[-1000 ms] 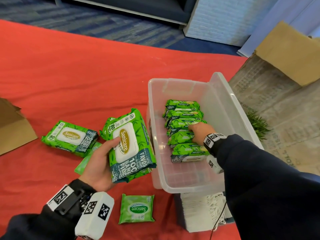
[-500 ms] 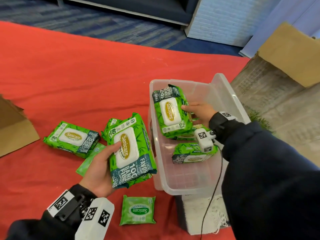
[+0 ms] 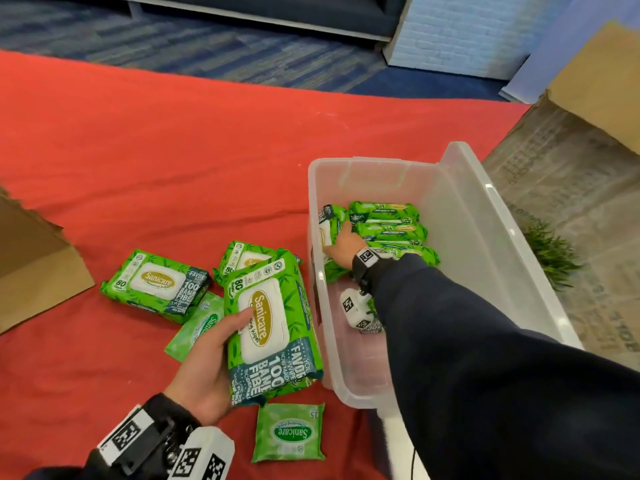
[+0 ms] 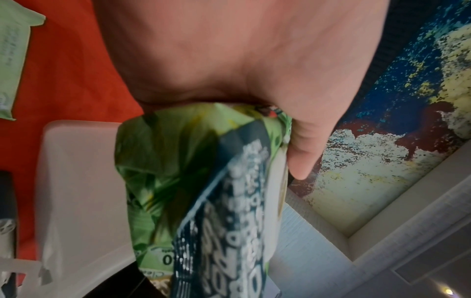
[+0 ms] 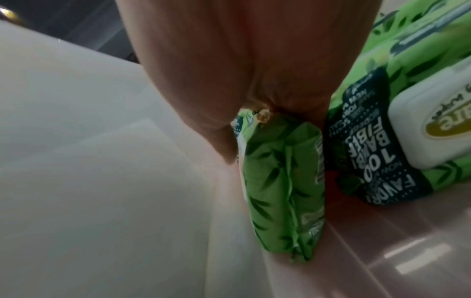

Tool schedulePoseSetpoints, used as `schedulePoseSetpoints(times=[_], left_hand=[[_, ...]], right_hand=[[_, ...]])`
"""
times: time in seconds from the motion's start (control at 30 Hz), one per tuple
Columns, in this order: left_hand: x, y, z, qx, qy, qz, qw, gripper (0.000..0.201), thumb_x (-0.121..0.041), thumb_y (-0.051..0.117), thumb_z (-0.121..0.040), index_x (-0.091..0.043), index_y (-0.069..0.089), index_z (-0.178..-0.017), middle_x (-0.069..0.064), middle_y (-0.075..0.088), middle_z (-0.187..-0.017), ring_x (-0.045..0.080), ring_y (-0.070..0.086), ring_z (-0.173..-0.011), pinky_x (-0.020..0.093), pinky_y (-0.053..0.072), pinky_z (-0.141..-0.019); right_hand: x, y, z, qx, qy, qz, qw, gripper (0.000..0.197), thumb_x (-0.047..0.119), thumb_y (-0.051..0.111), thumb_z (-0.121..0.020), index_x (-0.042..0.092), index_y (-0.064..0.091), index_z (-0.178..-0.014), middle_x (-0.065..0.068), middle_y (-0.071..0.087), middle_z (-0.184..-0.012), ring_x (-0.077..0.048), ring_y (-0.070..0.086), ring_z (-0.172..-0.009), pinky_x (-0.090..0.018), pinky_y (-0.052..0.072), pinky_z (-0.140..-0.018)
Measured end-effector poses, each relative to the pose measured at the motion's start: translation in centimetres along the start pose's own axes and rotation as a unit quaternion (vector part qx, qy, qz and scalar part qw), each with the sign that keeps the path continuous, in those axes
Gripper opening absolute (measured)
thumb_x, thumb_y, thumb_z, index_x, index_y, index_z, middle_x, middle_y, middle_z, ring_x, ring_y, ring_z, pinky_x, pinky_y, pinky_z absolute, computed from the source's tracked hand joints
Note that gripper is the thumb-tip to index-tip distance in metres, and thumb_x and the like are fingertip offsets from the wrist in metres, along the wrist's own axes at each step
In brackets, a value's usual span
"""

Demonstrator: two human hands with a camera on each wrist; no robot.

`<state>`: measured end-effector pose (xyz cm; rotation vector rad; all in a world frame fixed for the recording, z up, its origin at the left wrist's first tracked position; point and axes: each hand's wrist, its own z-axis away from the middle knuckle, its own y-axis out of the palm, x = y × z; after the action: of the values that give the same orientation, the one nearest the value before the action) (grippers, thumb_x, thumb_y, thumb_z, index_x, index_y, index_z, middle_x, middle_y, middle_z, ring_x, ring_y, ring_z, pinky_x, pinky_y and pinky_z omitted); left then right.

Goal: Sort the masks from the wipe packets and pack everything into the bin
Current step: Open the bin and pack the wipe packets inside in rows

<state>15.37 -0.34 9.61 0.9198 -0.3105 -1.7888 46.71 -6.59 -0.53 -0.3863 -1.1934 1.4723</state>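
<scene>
A brown cardboard flap [image 3: 31, 271] lay at the far left of the red cloth [image 3: 173, 150], well left of the clear bin [image 3: 485, 244]. Nearer the bin, still to its left, a large wipe packet [image 3: 156, 285] lay flat on the cloth, with a pale small packet [image 3: 197, 327] just beside it and another large packet [image 3: 242, 259] behind. The left hand [image 3: 207, 372] held a large wipe packet [image 3: 272, 337] just left of the bin's near wall, thumb curled over its white lid and fingers wrapped behind. In front of it, close to the bin's near left corner, a small flat packet [image 3: 289, 433] lay on the cloth. Inside the bin, the right hand [image 3: 343, 244] was clamped on an upright packet [image 3: 329, 230] standing on edge against the left wall, pinched between thumb and fingers. To its right a row of packets [image 3: 391, 230] stood on edge on the bin floor.
</scene>
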Motion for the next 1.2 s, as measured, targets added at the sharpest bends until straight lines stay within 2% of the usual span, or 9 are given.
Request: schedulePoseSetpoints(times=[0.13, 0.2, 0.37, 0.47, 0.7, 0.8, 0.9, 1.0, 1.2], left_hand=[[-0.2, -0.1, 0.2, 0.012, -0.002, 0.004, 1.000, 0.037, -0.029, 0.056, -0.091, -0.009, 0.078, -0.114, 0.023, 0.070, -0.124, 0.038, 0.074, -0.101, 0.058, 0.056, -0.092], [-0.4, -0.3, 0.3, 0.015, 0.003, 0.011, 1.000, 0.036, -0.029, 0.057, -0.090, -0.009, 0.079, -0.111, 0.023, 0.071, -0.123, 0.038, 0.074, -0.100, 0.059, 0.058, -0.090], [-1.5, 0.5, 0.2, 0.045, 0.015, 0.011, 0.999, 0.034, -0.024, 0.057, -0.087, -0.008, 0.081, -0.103, 0.021, 0.073, -0.118, 0.035, 0.076, -0.095, 0.059, 0.059, -0.082], [-2.6, 1.6, 0.1, 0.053, 0.031, 0.003, 0.998, 0.032, -0.023, 0.056, -0.086, -0.011, 0.083, -0.099, 0.019, 0.074, -0.117, 0.033, 0.076, -0.094, 0.055, 0.061, -0.079], [-2.9, 4.0, 0.2, 0.074, 0.052, 0.005, 0.996, 0.046, -0.025, 0.057, -0.088, -0.009, 0.070, -0.129, 0.017, 0.070, -0.127, 0.033, 0.072, -0.110, 0.058, 0.059, -0.086], [-2.4, 4.1, 0.7, 0.092, 0.052, 0.004, 0.994, 0.037, -0.023, 0.056, -0.087, -0.012, 0.079, -0.113, 0.017, 0.073, -0.121, 0.033, 0.075, -0.102, 0.053, 0.062, -0.077], [-2.5, 3.4, 1.2, 0.091, 0.053, -0.001, 0.994, 0.034, -0.020, 0.056, -0.085, -0.012, 0.082, -0.104, 0.019, 0.074, -0.119, 0.033, 0.076, -0.096, 0.053, 0.063, -0.075], [-2.6, 2.9, 1.6, 0.074, 0.052, -0.011, 0.996, 0.033, -0.020, 0.056, -0.085, -0.010, 0.082, -0.104, 0.020, 0.074, -0.117, 0.034, 0.076, -0.093, 0.053, 0.063, -0.073], [-2.3, 3.8, 1.6, 0.069, 0.040, -0.045, 0.996, 0.048, -0.020, 0.058, -0.084, -0.006, 0.067, -0.130, 0.021, 0.072, -0.122, 0.035, 0.075, -0.099, 0.054, 0.063, -0.077]], right_hand=[[0.0, 0.6, 0.0, -0.007, 0.012, 0.080, 0.997, 0.119, 0.035, 0.079, -0.087, -0.001, -0.009, -0.159, -0.031, 0.044, -0.146, -0.042, 0.055, -0.126, -0.045, 0.051, -0.093], [0.2, -0.1, 0.1, 0.011, 0.005, 0.075, 0.997, 0.110, 0.031, 0.076, -0.089, -0.001, -0.002, -0.160, -0.028, 0.051, -0.141, -0.040, 0.058, -0.122, -0.041, 0.052, -0.088], [0.0, -6.0, 4.0, 0.002, -0.078, -0.057, 0.995, 0.066, 0.033, 0.072, -0.093, 0.016, 0.044, -0.150, -0.013, 0.067, -0.122, -0.033, 0.065, -0.112, -0.043, 0.054, -0.094], [-2.3, -9.2, 7.4, 0.027, -0.083, 0.025, 0.996, 0.042, 0.047, 0.082, -0.080, 0.022, 0.071, -0.111, 0.004, 0.069, -0.095, -0.020, 0.066, -0.093, -0.033, 0.053, -0.079], [-10.1, -7.3, 9.5, 0.188, -0.030, 0.364, 0.912, 0.099, 0.034, 0.094, -0.066, 0.020, 0.043, -0.150, -0.009, 0.059, -0.142, -0.031, 0.059, -0.127, -0.032, 0.048, -0.096], [-11.6, -6.0, 9.1, 0.156, -0.074, 0.404, 0.899, 0.080, 0.034, 0.091, -0.066, 0.023, 0.053, -0.136, -0.009, 0.066, -0.130, -0.031, 0.065, -0.116, -0.039, 0.056, -0.091], [-11.5, -6.7, 8.6, 0.104, -0.081, 0.415, 0.900, 0.071, 0.036, 0.086, -0.069, 0.032, 0.057, -0.133, -0.004, 0.069, -0.120, -0.029, 0.068, -0.107, -0.033, 0.052, -0.073], [-11.6, -7.4, 8.0, 0.018, -0.073, 0.370, 0.926, 0.059, 0.024, 0.075, -0.078, 0.029, 0.056, -0.133, -0.006, 0.068, -0.120, -0.031, 0.067, -0.107, -0.038, 0.057, -0.081], [-11.0, -8.5, 9.0, -0.129, -0.058, 0.204, 0.969, 0.038, 0.010, 0.067, -0.082, 0.023, 0.063, -0.117, -0.004, 0.067, -0.112, -0.032, 0.065, -0.100, -0.039, 0.054, -0.081]])
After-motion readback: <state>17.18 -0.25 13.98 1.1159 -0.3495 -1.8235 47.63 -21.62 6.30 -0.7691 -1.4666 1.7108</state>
